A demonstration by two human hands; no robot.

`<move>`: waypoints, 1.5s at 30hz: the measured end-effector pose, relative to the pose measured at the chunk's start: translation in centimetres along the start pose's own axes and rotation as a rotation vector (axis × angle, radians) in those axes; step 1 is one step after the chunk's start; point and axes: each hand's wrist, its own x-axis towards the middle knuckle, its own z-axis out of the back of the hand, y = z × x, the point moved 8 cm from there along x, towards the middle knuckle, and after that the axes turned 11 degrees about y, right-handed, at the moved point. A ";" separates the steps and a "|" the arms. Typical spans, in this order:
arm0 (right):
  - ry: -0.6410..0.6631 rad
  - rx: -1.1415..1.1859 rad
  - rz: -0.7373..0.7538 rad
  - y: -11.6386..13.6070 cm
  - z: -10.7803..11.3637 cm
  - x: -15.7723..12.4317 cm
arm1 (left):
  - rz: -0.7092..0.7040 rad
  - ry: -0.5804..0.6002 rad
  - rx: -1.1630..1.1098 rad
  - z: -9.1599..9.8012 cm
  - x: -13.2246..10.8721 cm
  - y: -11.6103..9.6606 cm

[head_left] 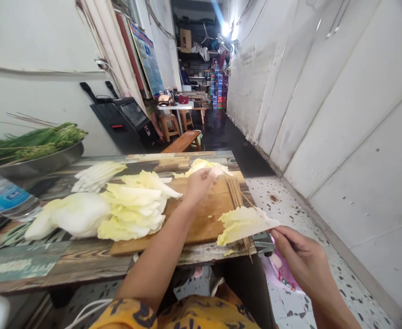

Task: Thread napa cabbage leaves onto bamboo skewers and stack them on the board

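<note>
Cabbage leaves: frilled, pale yellow blades with white ribs, piled at the board's left end.
Table: a long table patterned like weathered planks bore everything.
Board: a flat, brown wooden cutting board lay there, partly under the pile.
Skewers: a bundle of thin tan skewers lay along the board's right end.
Left hand: over the board's far end, fingers bunched at a crumpled yellow leaf (too blurred to tell whether they gripped).
Right hand: well apart from the other, thumb and forefinger pinching the white tip of a single yellow-and-white leaf, held out over the skewers.
Rib: probably the best hold, being stiffer; the blade looked light, limp and easily torn, perhaps slippery if wet.
</note>
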 end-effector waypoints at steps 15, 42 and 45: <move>0.260 -0.164 0.096 4.7 -2.9 -1.1 | 0.118 0.073 -1.036 1.9 -12.2 1.0; 0.256 -0.273 0.135 5.3 -3.0 -0.9 | 0.027 -0.036 -0.837 3.0 -12.8 0.5; 0.251 -0.280 0.134 5.2 -2.9 -0.9 | 0.027 -0.062 -0.800 3.2 -12.9 0.5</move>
